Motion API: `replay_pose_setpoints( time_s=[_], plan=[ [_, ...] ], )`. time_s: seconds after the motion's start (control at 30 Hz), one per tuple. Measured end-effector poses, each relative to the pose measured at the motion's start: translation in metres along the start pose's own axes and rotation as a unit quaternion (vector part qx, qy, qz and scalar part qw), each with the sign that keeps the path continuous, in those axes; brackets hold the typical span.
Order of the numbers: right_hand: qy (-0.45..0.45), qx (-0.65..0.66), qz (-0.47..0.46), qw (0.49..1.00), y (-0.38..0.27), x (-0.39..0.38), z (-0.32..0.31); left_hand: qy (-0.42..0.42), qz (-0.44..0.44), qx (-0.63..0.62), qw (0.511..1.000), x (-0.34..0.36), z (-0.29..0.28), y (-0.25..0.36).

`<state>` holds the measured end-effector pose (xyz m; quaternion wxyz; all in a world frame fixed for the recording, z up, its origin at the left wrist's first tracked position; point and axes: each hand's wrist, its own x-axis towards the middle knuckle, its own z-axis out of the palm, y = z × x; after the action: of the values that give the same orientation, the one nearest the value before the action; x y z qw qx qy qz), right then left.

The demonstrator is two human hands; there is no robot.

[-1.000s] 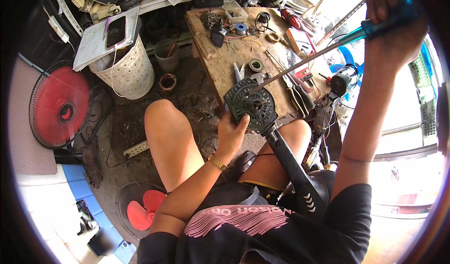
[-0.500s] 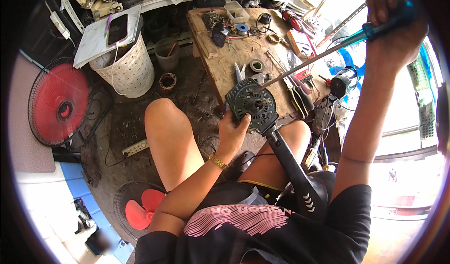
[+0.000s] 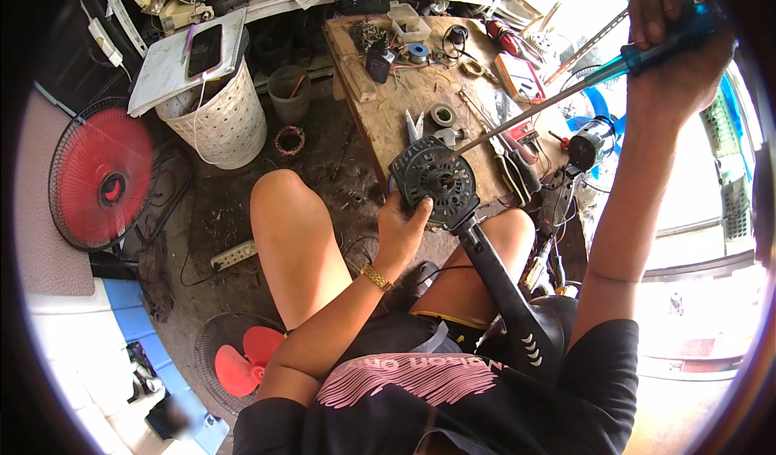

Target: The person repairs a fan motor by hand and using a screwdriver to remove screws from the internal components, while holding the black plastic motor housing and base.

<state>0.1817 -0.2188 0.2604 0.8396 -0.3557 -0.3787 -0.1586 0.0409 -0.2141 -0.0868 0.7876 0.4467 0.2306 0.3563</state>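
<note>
A black fan motor housing (image 3: 436, 182) with a slotted round front faces up over my lap. Its black neck (image 3: 517, 297) slants down to the right against my body. My left hand (image 3: 404, 229) grips the housing's lower edge, thumb on the front and the other fingers mostly hidden beneath. Up at the right, my right hand (image 3: 679, 51) is wrapped round the blue see-through handle of a long screwdriver (image 3: 541, 111). The screwdriver's thin shaft runs down to the left, its tip at the upper part of the housing's front.
Ahead is a wooden workbench (image 3: 368, 47) with pliers (image 3: 513, 176), a tape roll (image 3: 442, 115), a solder spool (image 3: 418, 52) and wires. A blue-bladed fan (image 3: 594, 144) stands right. At left are a red fan (image 3: 105, 176), a white basket (image 3: 218, 124) and a power strip (image 3: 234, 254).
My right hand and the screwdriver handle have shifted very slightly down and left. The housing and my left hand stay in place.
</note>
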Motion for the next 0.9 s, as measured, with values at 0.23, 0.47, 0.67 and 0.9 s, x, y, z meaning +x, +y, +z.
replay_pose_setpoints(
  time_s=[0.23,0.47,0.67,0.9],
  plan=[
    [-0.334,0.089,0.102,0.933,-0.005,0.034,-0.038,0.002,0.000,0.014,1.000,0.001,-0.003,-0.002],
    [-0.343,0.103,0.125,0.925,-0.008,0.034,-0.043,0.010,0.003,0.010,1.000,0.001,-0.002,-0.002],
    [-0.306,0.082,0.090,0.944,-0.025,-0.004,-0.019,0.017,0.003,0.027,0.999,0.003,-0.003,-0.005],
    [-0.332,0.069,0.052,0.939,-0.040,0.029,-0.014,0.022,0.024,0.054,0.998,0.001,-0.004,-0.002]
  ],
)
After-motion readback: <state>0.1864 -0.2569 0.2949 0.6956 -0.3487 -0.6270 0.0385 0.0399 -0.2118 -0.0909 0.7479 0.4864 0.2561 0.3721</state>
